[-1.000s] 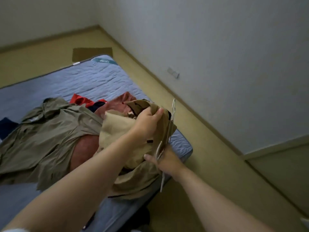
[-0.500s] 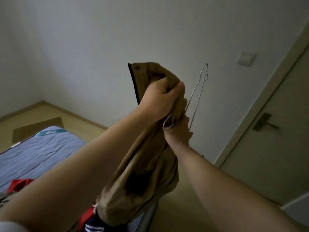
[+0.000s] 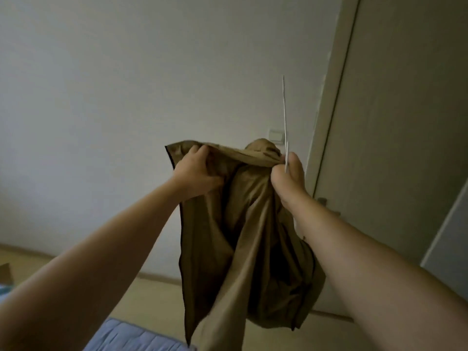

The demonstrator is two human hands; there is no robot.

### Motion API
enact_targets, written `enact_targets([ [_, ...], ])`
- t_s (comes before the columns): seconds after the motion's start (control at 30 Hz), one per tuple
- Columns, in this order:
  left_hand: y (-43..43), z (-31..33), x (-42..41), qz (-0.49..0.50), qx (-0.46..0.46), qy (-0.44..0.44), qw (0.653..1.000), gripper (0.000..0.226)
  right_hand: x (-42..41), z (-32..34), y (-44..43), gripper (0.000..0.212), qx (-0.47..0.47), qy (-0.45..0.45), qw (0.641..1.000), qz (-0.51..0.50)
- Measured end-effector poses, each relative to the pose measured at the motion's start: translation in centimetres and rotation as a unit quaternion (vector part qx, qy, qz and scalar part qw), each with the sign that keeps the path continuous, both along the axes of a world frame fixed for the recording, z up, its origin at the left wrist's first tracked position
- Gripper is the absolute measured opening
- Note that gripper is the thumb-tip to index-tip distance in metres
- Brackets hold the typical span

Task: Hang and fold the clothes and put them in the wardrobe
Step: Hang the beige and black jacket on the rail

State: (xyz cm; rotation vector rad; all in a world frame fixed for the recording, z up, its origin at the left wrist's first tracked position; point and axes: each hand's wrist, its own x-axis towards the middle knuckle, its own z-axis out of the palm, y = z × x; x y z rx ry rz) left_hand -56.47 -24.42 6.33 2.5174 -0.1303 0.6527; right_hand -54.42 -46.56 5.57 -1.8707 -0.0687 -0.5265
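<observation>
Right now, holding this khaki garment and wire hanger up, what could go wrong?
The right hand grips both the thin white wire hanger and the bunched khaki garment, so either could slip. The left hand holds only one top edge, so the fabric may go on crooked.

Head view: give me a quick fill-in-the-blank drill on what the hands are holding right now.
1. The left hand and right hand both grip the olive-brown fabric garment along its ____ edge.
2. The thin metal wire hanger sticks up from the ____ hand.
3. The blue quilted mattress shows at the ____ edge of the view.

Missing words: top; right; bottom.
</observation>
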Motion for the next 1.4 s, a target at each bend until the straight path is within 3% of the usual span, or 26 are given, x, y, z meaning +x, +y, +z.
enact_targets([
  [0.07,-1.6,-2.3,1.2,0.062,0.031,0.022,0.997,0.074,0.5,1.3,-2.9,0.023,0.004,-0.012,1.000,-0.010],
  [0.17,-5.4,-5.8,2.5,0.111,-0.024,0.109,0.988,0.075,1.1,2.7,-7.1,0.021,0.031,-0.010,0.999,-0.029],
  [0.27,-11.1,-9.0,3.6,0.019,-0.119,0.263,0.957,0.084,1.6,3.2,-11.2,0.021,0.034,-0.007,0.998,-0.053],
  [0.37,-17.7,-11.0,3.7,-0.077,-0.245,0.383,0.887,0.082,1.8,3.2,-15.5,0.029,0.024,0.008,0.995,-0.093],
  [0.47,-23.1,-12.4,4.2,-0.165,-0.300,0.377,0.861,0.083,2.0,2.4,-20.5,0.036,0.012,0.019,0.992,-0.127],
  [0.57,-27.7,-13.0,5.1,-0.248,-0.334,0.307,0.856,0.058,2.0,0.7,-26.0,0.037,0.010,0.035,0.986,-0.166],
  [0.73,-34.8,-12.3,9.0,-0.269,-0.409,0.298,0.820,0.024,1.1,-1.7,-34.7,0.041,0.001,0.088,0.970,-0.229],
  [0.83,-38.6,-10.1,11.9,-0.307,-0.343,0.297,0.837,0.039,0.0,-2.6,-39.4,0.048,-0.018,0.142,0.955,-0.260],
  [0.93,-41.6,-7.6,14.4,-0.439,-0.195,0.374,0.794,0.075,-1.4,-3.4,-43.5,0.032,-0.035,0.178,0.940,-0.287],
  [1.0,-43.7,-6.7,15.9,-0.495,-0.043,0.372,0.784,0.061,-2.4,-4.1,-45.8,0.013,-0.050,0.207,0.931,-0.298],
  [1.03,-45.0,-6.5,16.7,-0.499,0.003,0.346,0.794,0.047,-2.8,-4.4,-46.7,0.012,-0.064,0.226,0.924,-0.302],
  [1.1,-47.8,-6.0,18.2,-0.480,0.020,0.290,0.827,0.025,-3.4,-5.1,-48.2,0.019,-0.098,0.269,0.907,-0.309],
  [1.17,-50.2,-5.2,19.2,-0.483,0.014,0.273,0.832,0.023,-3.6,-5.9,-49.3,0.026,-0.108,0.311,0.892,-0.311],
  [1.3,-53.6,-4.2,20.6,-0.547,0.039,0.262,0.794,0.019,-3.3,-8.5,-50.5,0.013,-0.115,0.362,0.867,-0.322],
  [1.4,-55.2,-4.3,21.2,-0.601,0.051,0.313,0.734,0.010,-3.3,-11.5,-50.5,0.027,-0.113,0.385,0.853,-0.333],
])
